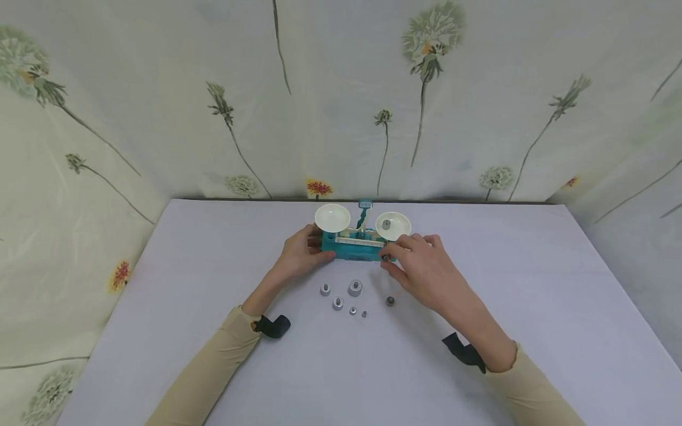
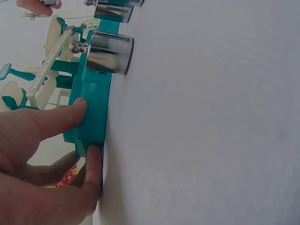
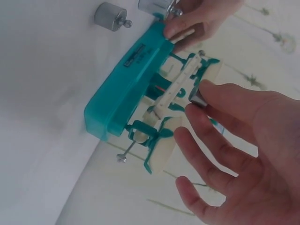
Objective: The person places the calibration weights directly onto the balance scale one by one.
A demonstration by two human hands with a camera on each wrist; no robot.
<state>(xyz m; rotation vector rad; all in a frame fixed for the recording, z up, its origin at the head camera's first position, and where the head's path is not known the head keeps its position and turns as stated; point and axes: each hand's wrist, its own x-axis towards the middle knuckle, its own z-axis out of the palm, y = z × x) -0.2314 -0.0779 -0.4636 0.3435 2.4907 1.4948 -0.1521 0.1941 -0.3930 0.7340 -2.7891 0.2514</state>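
Observation:
A teal balance scale with two white pans stands mid-table. The left pan is bare; the right pan carries one metal weight. My left hand grips the left end of the scale's base, a finger on top and the thumb at its front edge. By the right end of the scale, my right hand pinches a small metal weight between thumb and forefinger. Several loose weights lie in front of the scale, the largest among them.
A lone dark weight lies under my right hand. The white table is backed and flanked by flower-printed cloth walls. Black straps sit on both wrists.

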